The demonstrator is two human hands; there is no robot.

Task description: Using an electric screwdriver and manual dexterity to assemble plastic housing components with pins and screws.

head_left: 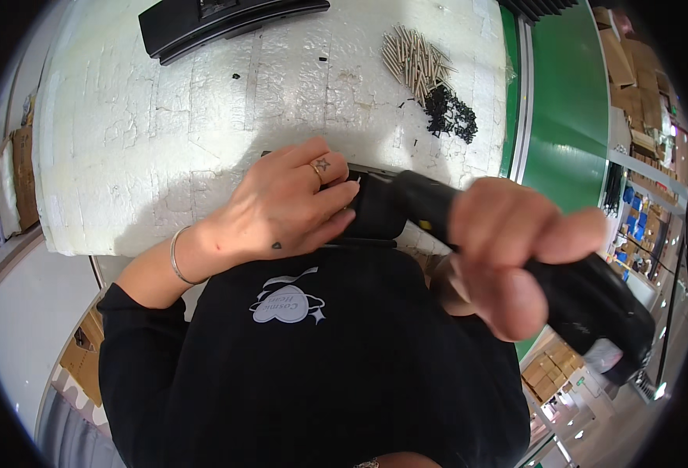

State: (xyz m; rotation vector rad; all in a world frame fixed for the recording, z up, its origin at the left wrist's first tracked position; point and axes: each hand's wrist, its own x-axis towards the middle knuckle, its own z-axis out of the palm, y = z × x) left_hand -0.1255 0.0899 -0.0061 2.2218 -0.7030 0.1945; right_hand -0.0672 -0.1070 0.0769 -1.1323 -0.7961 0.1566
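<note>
A person in a black long-sleeved top point(313, 374) with a white heart motif works at a table covered in wrinkled, translucent whitish sheeting point(164, 148), seen from above. At the near edge of the table, around the middle, lies a black part point(379, 210), partly hidden by the hands and the tool. The left hand point(293, 199) reaches in over it from the left, its fingers bent and resting at the part; whether they pinch something small cannot be told. A ring point(315, 173) circles one finger, and a thin bracelet point(175, 253) sits at the wrist. The right hand point(515, 253), blurred and close to the camera, is wrapped around a black power screwdriver point(593, 308). The tool slants from the near right toward the left fingertips; whether its tip touches the part is unclear. On the far right of the table, a heap of slim metal pins point(415, 62) adjoins a pile of tiny black pieces point(451, 115). A long black housing point(227, 33) stands at the far left. Beyond the table's right side runs a green surface point(566, 117), with cardboard boxes point(550, 370) farther right
</note>
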